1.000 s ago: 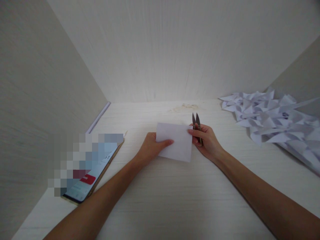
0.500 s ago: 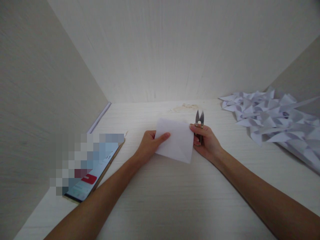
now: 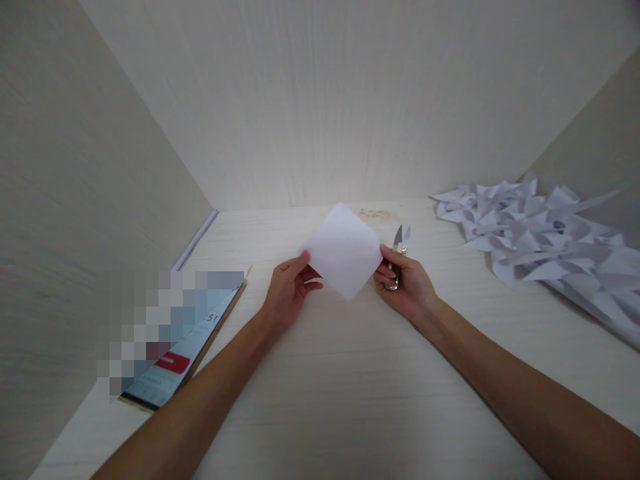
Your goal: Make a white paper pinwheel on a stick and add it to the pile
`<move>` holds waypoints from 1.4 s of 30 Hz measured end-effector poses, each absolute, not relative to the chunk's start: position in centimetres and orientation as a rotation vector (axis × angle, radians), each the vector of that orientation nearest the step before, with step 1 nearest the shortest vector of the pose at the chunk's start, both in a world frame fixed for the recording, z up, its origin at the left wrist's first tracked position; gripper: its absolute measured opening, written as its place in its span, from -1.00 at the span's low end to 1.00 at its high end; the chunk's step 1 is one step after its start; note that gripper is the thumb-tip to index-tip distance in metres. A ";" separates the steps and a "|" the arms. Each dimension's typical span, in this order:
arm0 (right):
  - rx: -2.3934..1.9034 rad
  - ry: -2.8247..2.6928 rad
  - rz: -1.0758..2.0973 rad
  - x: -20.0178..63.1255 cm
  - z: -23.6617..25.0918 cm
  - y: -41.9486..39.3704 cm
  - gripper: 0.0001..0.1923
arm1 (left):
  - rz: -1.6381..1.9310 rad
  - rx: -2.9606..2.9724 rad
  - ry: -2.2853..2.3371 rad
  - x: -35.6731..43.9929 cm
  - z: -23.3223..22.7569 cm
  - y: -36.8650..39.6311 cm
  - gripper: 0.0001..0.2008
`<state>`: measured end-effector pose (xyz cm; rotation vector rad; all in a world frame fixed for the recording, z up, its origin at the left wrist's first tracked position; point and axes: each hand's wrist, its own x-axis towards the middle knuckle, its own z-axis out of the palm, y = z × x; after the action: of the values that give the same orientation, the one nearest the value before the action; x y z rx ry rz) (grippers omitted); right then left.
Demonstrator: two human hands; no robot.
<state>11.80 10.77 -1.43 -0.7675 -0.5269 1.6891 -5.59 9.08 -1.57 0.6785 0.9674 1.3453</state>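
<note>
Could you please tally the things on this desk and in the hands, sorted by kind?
White paper sheet, held by left hand and right hand: 1
Thread snips, in the right hand: 1
Phone: 1
Heap of paper offcuts: 1
Total: 4

One head-worn camera looks forward and down over the table (image 3: 350, 400), close above both forearms, facing the back wall (image 3: 350, 100) at 12 o'clock.
</note>
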 end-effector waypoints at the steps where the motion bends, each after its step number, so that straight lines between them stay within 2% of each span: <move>1: -0.768 -0.540 1.681 11.8 -1.4 10.8 -0.69 | 1.339 0.685 0.985 -5.5 -1.6 9.0 -0.72; 14: -0.760 -0.709 1.646 11.4 -1.6 10.6 -0.68 | 1.305 0.621 0.934 -5.5 -1.4 9.2 -0.74; 20: -0.764 -0.676 1.701 11.4 -1.3 10.5 -0.64 | 1.409 0.675 0.938 -6.0 -1.4 9.4 -0.59; 25: -0.736 -0.616 1.590 11.7 -1.4 10.7 -0.66 | 1.451 0.752 0.867 -5.7 -1.3 9.0 -0.52; 31: -0.740 -0.725 1.531 11.6 -1.8 10.9 -0.59 | 1.267 0.886 1.058 -4.0 -1.4 8.3 -0.70; 37: -0.921 -0.820 1.342 11.2 -1.7 10.6 -0.61 | 1.435 0.867 1.178 -4.1 -0.7 9.2 -0.74; 42: -0.921 -0.910 1.585 10.6 -1.7 10.0 -0.45 | 1.607 0.709 1.146 -3.6 1.3 10.4 -0.81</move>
<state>10.57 9.97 -1.66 -0.9209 -0.9100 1.5845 -3.62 10.43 1.34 0.7091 1.1459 1.6071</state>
